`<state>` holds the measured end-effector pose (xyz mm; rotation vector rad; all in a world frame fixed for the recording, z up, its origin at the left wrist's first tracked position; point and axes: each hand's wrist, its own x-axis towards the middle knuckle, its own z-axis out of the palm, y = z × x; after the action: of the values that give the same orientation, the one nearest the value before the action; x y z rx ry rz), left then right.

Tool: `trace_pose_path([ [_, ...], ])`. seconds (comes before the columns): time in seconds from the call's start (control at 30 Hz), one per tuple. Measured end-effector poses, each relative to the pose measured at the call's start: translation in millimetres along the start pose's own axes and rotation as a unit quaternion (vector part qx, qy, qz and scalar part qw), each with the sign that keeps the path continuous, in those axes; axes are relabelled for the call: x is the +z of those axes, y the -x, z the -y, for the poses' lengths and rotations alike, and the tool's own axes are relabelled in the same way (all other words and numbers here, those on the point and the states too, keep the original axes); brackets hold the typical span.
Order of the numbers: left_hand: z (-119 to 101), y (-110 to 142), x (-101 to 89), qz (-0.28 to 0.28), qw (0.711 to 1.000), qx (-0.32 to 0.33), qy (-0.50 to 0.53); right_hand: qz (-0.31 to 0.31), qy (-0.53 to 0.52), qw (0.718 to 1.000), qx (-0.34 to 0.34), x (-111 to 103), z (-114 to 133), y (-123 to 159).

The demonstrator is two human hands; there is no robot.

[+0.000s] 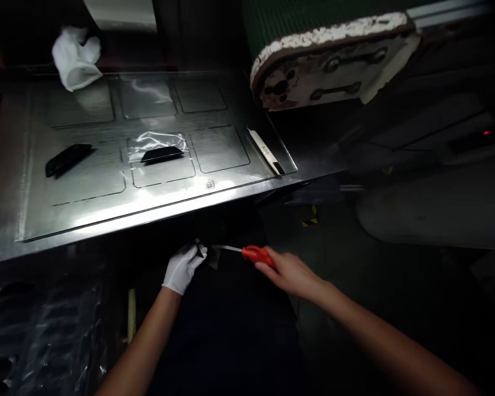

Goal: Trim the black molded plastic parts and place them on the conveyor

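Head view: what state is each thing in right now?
Left hand: gloved, pinching dark piece
Right hand: bare, gripping red-handled tool
White glove: unworn, crumpled
A06 pen-like tool: lying on table
Left black part: lying loose
Middle black part: at clear bag; in or on it, unclear
Red light: lit

The tool handle (256,254) looks like smooth plastic, the glove (179,274) matt cloth, the table (148,215) glossy metal.

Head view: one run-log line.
left hand, white-gloved: holding small dark piece | right hand, bare: gripping red-handled tool | metal bench: two long black parts, white pen-shaped tool
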<state>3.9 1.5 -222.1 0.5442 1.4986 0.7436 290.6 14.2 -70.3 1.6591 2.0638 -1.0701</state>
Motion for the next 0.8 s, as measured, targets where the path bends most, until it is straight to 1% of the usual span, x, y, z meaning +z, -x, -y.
trace_pose_path([
  [0.13,-5,3,-9.3,0.017,0.995,0.044,-0.093,-0.006,0.025,1.0,-0.006,-27,5,4],
  [0.23,-8,5,-18.5,0.012,0.982,0.069,-0.173,-0.007,0.017,1.0,-0.016,-37,11,8],
  [0.3,-13,8,-23.1,0.019,0.976,0.079,-0.203,-0.004,-0.003,1.0,-0.025,-40,13,11],
  [0.4,-35,23,-23.6,0.04,0.972,0.096,-0.212,-0.011,-0.052,0.998,-0.023,-50,3,22],
  [0.47,-57,41,-20.9,0.058,0.973,0.108,-0.195,-0.021,-0.1,0.995,-0.015,-61,-16,33],
  [0.5,-69,53,-19.5,0.072,0.975,0.11,-0.177,-0.038,-0.125,0.991,-0.008,-68,-29,39],
  [0.53,-81,65,-18.2,0.086,0.979,0.111,-0.151,-0.069,-0.149,0.986,0.001,-76,-43,45],
  [0.57,-93,78,-16.9,0.105,0.984,0.107,-0.093,-0.112,-0.171,0.979,0.012,-82,-57,49],
  [0.6,-104,91,-15.2,0.123,0.987,0.098,0.018,-0.165,-0.189,0.968,0.025,-88,-71,52],
  [0.63,-115,103,-12.8,0.133,0.978,0.104,0.12,-0.226,-0.204,0.952,0.039,-92,-85,52],
  [0.7,-136,125,-4.7,0.144,0.935,0.154,0.285,-0.348,-0.23,0.907,0.066,-96,-108,41],
  [0.77,-154,139,6.4,0.165,0.894,0.222,0.353,-0.445,-0.251,0.855,0.086,-95,-125,15],
  [0.8,-162,141,11.9,0.18,0.88,0.241,0.367,-0.476,-0.262,0.834,0.094,-93,-131,-3],
])
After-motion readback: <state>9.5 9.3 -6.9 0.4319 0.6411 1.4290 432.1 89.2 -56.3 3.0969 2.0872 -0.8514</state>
